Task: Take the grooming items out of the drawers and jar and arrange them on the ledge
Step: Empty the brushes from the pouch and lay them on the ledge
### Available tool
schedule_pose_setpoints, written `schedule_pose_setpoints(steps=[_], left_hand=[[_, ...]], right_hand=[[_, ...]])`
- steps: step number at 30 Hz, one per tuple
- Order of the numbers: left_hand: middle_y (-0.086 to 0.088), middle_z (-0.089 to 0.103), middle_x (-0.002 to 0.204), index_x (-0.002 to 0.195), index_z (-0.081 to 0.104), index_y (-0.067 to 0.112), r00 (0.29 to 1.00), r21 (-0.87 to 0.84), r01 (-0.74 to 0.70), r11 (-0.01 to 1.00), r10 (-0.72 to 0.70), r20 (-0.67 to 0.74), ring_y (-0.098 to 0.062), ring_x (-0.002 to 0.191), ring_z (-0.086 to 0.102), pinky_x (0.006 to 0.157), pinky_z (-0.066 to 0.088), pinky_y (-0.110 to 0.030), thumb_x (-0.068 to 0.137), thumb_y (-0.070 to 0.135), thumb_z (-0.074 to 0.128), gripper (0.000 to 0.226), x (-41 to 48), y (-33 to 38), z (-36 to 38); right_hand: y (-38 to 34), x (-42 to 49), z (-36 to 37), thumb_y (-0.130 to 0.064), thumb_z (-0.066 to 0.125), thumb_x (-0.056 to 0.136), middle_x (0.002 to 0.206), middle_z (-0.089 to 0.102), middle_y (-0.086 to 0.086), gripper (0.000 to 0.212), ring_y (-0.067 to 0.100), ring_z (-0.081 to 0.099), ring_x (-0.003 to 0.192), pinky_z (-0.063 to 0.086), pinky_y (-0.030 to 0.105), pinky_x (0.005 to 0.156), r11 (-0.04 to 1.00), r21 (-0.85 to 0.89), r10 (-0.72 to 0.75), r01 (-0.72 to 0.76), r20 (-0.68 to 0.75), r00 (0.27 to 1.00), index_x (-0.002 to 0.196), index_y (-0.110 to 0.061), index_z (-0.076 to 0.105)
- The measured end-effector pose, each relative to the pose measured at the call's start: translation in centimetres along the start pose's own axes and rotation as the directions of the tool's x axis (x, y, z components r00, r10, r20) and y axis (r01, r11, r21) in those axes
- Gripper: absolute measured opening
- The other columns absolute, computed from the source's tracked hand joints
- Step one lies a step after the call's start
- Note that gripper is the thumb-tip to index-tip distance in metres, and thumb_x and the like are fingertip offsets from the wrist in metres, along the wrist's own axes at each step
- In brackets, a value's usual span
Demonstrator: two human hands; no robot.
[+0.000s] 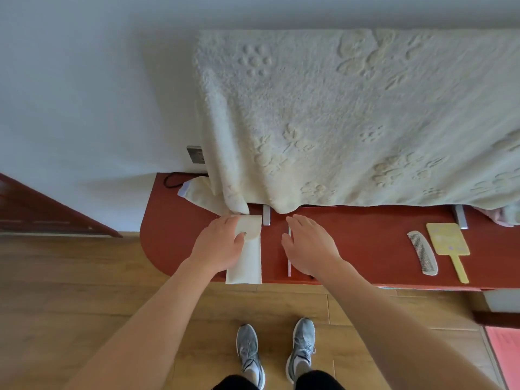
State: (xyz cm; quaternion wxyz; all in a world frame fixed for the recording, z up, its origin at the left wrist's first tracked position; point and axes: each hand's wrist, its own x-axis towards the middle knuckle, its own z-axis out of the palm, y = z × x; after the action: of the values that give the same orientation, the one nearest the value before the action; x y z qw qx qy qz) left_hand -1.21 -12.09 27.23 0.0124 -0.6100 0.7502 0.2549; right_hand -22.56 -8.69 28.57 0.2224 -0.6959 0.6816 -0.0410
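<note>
Surface (365, 243): red-brown, with a rounded left end; runs along a white wall.
Left hand (219, 243): at the left part of the surface, pinching the folded-over far end of the cloth, thumb on top, fingertips hidden by the fold.
Cloth (247, 263): cream, a long narrow folded strip lying from the far edge to the near edge, where its end reaches the rim.
Right hand (309, 243): wide, fingers straight and spread, palm down, holding nothing; it is over the stick, contact cannot be told.
Stick (289, 266): thin, pale, lying front to back just right of the cloth, partly covered by the right hand.
Comb (422, 256): white, flat on the right part of the surface, well apart from both hands.
Paddle (448, 243): yellow, square head with a handle pointing to the near edge, just right of the comb; mirror or brush cannot be told.
Blanket (351, 122): cream, embossed, hanging down to the far edge.
Brackets (266, 215): metal, at the far edge under the blanket's hem.
Socket (195, 154): on the wall, left of the blanket.
Floor (84, 277): wood planks; grey shoes (249, 353) below the near edge.
</note>
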Motion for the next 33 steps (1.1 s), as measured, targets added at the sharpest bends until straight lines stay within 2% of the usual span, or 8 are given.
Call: schedule_pose_setpoints(steps=[6, 10, 15, 17, 20, 25, 28, 33], left_hand=[[-0.002, 0.037, 0.154, 0.152, 0.032, 0.017, 0.986, -0.090, 0.158, 0.983, -0.153, 0.065, -0.025, 0.138, 0.040, 0.107, 0.041, -0.043, 0.098, 0.043, 0.049, 0.062, 2.0, -2.2, 3.2], [0.001, 0.051, 0.130, 0.142, 0.042, 0.023, 0.970, -0.175, 0.241, 0.955, -0.233, 0.067, -0.021, 0.118, 0.054, 0.094, 0.050, -0.041, 0.084, 0.055, 0.061, 0.068, 3.0, -3.6, 5.2], [0.003, 0.053, 0.130, 0.144, 0.040, 0.019, 0.931, -0.412, 0.362, 0.836, -0.348, 0.111, -0.018, 0.121, 0.052, 0.098, 0.050, -0.041, 0.072, 0.044, 0.078, 0.086, 3.7, -3.9, 7.0], [0.004, 0.058, 0.118, 0.135, 0.046, 0.019, 0.926, -0.446, 0.369, 0.815, -0.362, 0.103, -0.019, 0.112, 0.058, 0.091, 0.054, -0.039, 0.070, 0.038, 0.080, 0.076, 3.8, -3.8, 7.6], [0.005, 0.062, 0.107, 0.128, 0.049, 0.019, 0.916, -0.504, 0.389, 0.771, -0.381, 0.125, -0.017, 0.097, 0.062, 0.075, 0.054, -0.028, 0.071, 0.029, 0.082, 0.067, 4.1, -3.7, 8.0], [0.008, 0.062, 0.096, 0.113, 0.058, 0.016, 0.911, -0.547, 0.396, 0.738, -0.388, 0.137, -0.009, 0.085, 0.061, 0.064, 0.048, -0.020, 0.071, 0.022, 0.083, 0.048, 4.5, -3.6, 7.9], [0.005, 0.067, 0.094, 0.106, 0.063, 0.014, 0.911, -0.587, 0.399, 0.704, -0.378, 0.166, -0.013, 0.085, 0.065, 0.065, 0.052, -0.023, 0.072, 0.016, 0.081, 0.038, 4.5, -3.6, 7.8], [-0.001, 0.071, 0.098, 0.107, 0.063, 0.014, 0.894, -0.706, 0.434, 0.559, -0.361, 0.264, -0.019, 0.091, 0.069, 0.073, 0.056, -0.031, 0.072, 0.007, 0.083, 0.041, 3.8, -3.4, 6.8]], right_hand=[[-0.5, 3.7, 3.6, -0.032, 0.041, 0.097, 0.135, 0.052, -0.002, 0.041, 0.019, 0.046, 0.125, 0.039, 0.033, 0.102, 0.996, 0.032, -0.088, 0.087, 0.045, 0.995, 0.134, -0.016, 0.049], [-0.2, 5.8, 5.8, -0.033, 0.049, 0.097, 0.145, 0.044, -0.004, 0.049, 0.017, 0.041, 0.133, 0.042, 0.033, 0.101, 0.984, 0.047, -0.175, 0.171, 0.084, 0.981, 0.144, -0.020, 0.042], [-0.3, 7.5, 8.0, -0.035, 0.059, 0.093, 0.148, 0.043, -0.004, 0.051, 0.017, 0.038, 0.135, 0.042, 0.034, 0.103, 0.968, 0.050, -0.251, 0.248, 0.079, 0.965, 0.141, -0.023, 0.048], [-0.3, 7.8, 8.7, -0.034, 0.061, 0.093, 0.146, 0.046, -0.004, 0.048, 0.017, 0.038, 0.135, 0.041, 0.035, 0.104, 0.958, 0.049, -0.284, 0.281, 0.073, 0.956, 0.139, -0.024, 0.051], [-0.2, 8.2, 9.6, -0.032, 0.062, 0.092, 0.143, 0.050, -0.003, 0.045, 0.019, 0.041, 0.134, 0.043, 0.037, 0.105, 0.950, 0.056, -0.311, 0.307, 0.080, 0.947, 0.136, -0.023, 0.056], [0.0, 8.3, 10.4, -0.029, 0.063, 0.092, 0.141, 0.052, -0.003, 0.039, 0.021, 0.043, 0.131, 0.044, 0.038, 0.104, 0.951, 0.079, -0.306, 0.300, 0.065, 0.950, 0.130, -0.022, 0.061], [-0.1, 8.2, 10.3, -0.027, 0.061, 0.093, 0.141, 0.052, -0.003, 0.036, 0.020, 0.043, 0.131, 0.043, 0.037, 0.104, 0.948, 0.076, -0.313, 0.309, 0.052, 0.948, 0.129, -0.023, 0.062], [-0.1, 7.6, 9.4, -0.027, 0.061, 0.094, 0.140, 0.053, -0.004, 0.036, 0.019, 0.044, 0.131, 0.042, 0.035, 0.103, 0.941, 0.080, -0.331, 0.329, 0.014, 0.944, 0.130, -0.024, 0.062]])
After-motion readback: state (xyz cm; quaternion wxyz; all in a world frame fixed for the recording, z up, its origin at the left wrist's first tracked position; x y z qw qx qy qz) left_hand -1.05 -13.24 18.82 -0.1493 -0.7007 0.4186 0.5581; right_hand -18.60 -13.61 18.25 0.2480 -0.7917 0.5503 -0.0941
